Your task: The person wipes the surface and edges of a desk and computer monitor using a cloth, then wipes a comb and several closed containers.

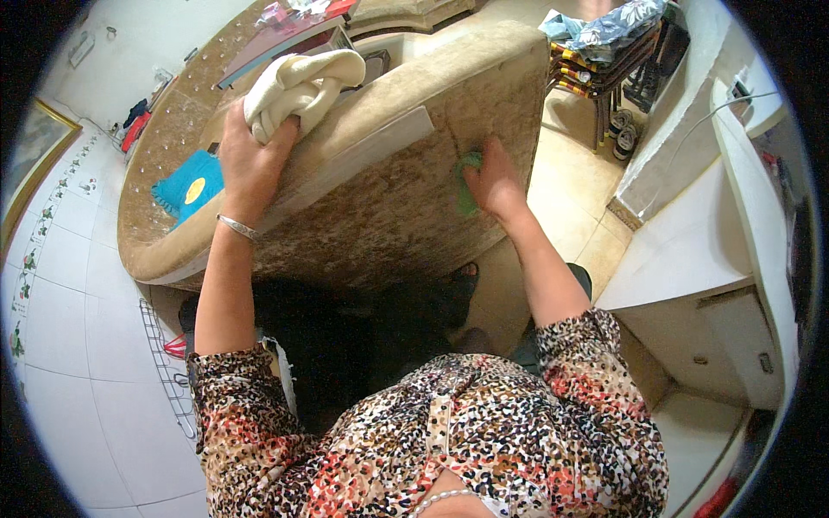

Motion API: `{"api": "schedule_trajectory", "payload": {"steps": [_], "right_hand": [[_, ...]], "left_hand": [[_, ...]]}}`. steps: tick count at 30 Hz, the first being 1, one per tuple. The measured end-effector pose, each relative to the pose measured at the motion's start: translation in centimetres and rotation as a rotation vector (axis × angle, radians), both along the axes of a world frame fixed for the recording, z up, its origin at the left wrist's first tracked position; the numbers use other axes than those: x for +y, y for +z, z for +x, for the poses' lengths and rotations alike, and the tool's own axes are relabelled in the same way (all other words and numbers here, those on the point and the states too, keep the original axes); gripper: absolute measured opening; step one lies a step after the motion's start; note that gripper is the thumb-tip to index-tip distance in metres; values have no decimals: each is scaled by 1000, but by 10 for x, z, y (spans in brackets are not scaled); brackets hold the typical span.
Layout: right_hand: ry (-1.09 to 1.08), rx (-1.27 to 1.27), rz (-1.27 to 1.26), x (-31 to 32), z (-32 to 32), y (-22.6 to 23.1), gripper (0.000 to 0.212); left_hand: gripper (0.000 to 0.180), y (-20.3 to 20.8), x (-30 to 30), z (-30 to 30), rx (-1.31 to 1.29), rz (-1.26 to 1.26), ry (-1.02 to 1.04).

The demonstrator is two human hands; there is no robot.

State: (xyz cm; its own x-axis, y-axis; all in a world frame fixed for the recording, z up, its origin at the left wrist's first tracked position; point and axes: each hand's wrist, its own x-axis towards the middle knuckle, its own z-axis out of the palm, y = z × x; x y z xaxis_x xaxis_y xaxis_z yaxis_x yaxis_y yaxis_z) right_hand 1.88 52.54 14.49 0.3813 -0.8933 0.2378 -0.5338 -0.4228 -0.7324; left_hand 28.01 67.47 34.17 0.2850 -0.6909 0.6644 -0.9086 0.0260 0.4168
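The raised back of a brown plush sofa (pixel 380 198) stands in front of me, its rear face toward me. Over its top edge, my left hand (pixel 250 168) is closed on a cream, thickly folded cloth-like bundle (pixel 302 82) with looped, knot-like rolls. My right hand (pixel 499 180) presses a green cloth (pixel 469 183) against the sofa's rear face, toward its right end. Most of the green cloth is hidden under the fingers. A pale strip (pixel 401 134) lies along the rear face just below the top edge.
A blue fringed cloth (pixel 192 183) lies on the seat beyond the back. Stacked stools (pixel 604 65) with cloths on top stand at far right, shoes (pixel 623 134) beneath. A white cabinet (pixel 717 345) is close on my right, a wire rack (pixel 164 363) at left, a low table (pixel 281 43) beyond.
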Motion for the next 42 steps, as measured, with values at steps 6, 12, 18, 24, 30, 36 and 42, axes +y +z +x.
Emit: {"api": "schedule_trajectory", "payload": {"steps": [6,12,18,24,30,36,42], "right_hand": [[115,-103,-7,12,-12,-15,54],[-51,-33,110,-15,-5,-11,55],[35,-256,-183,46,4,15,49],[11,-331,-480,58,26,-4,54],[-61,-80,-39,36,7,-126,52],[-117,-304,-222,38,20,-62,48],[-145,-512,-560,19,14,19,55]], "left_hand": [[52,-2,10,12,-60,6,13],[52,4,0,3,-68,24,-8],[52,-4,10,15,-27,-12,17],[53,-2,3,9,34,23,-31],[54,6,1,5,-12,37,-7],[52,-6,15,20,-38,66,-14],[51,0,15,6,-22,34,-30]]}}
